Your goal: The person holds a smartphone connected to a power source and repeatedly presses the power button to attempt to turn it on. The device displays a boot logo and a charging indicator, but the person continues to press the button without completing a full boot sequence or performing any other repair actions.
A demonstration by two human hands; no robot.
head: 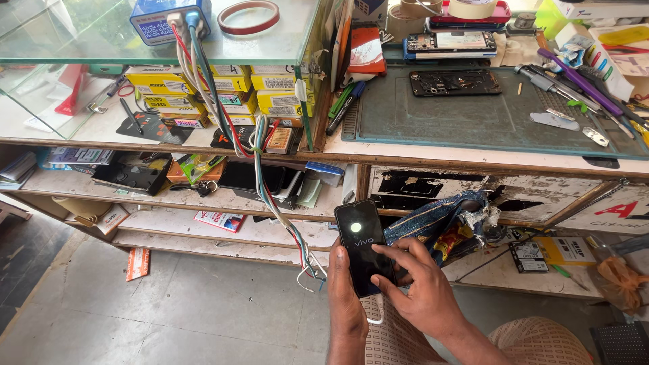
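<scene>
A black smartphone (359, 233) with a lit screen is upright in my left hand (343, 297), below the workbench edge. My left fingers wrap its lower left side. My right hand (420, 287) comes in from the right with its fingers resting on the lower part of the screen and the phone's right edge. Both hands are over my lap at the bottom centre of the view.
A dark green work mat (473, 115) on the bench carries an opened phone body (454, 82), tweezers and tools (574, 88). A bundle of coloured wires (260, 155) hangs from a blue device (162, 20) on a glass shelf. Yellow boxes (223, 91) and cluttered lower shelves lie left.
</scene>
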